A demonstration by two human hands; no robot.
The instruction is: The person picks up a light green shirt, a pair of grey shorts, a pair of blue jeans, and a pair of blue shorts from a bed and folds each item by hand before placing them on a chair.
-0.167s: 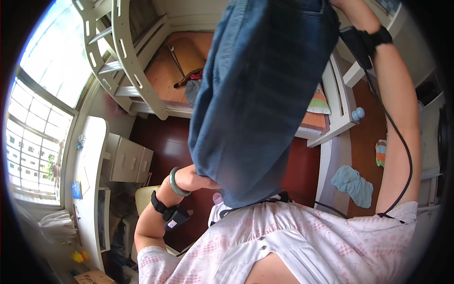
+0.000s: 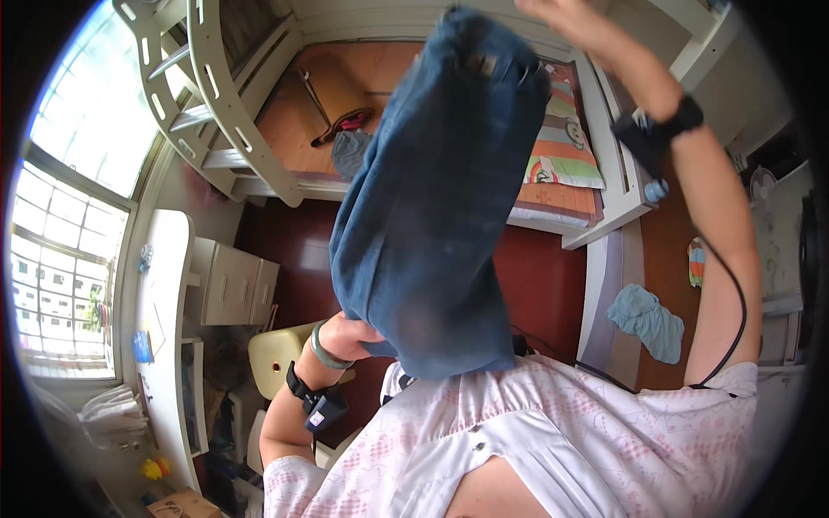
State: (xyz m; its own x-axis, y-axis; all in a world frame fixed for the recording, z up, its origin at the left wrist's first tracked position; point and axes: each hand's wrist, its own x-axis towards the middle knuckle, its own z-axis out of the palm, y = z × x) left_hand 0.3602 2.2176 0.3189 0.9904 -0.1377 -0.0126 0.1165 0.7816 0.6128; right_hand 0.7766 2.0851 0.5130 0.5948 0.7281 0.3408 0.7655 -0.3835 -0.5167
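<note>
Gripping the jeans [image 2: 414,207] w/ our L hand [image 2: 348,335], we've got the fingers closed on their near left edge. Our R hand [image 2: 566,19], far right, is open, a bit blurred & partly cut off, near the waistband [image 2: 525,76] but apart from it AFAICT. Labels: a small pale patch [image 2: 485,64] shows at the waistband, & a whitish sticker [image 2: 319,420] is on the black box [image 2: 334,406] strapped to our L wrist; any print on both is too small for us to read. The jeans look med-to-dark blue, w/ soft folds along the left & a wide near end close to our pink-&-white top [image 2: 363,475]. They're held up in midair, b/w us & the bunk bed [image 2: 620,216], above the dk red floor [image 2: 553,289]. Far right, a striped pillow [image 2: 561,155] lies on the bed; nearer, a lt blue cloth [image 2: 648,324] lies crumpled.
</note>
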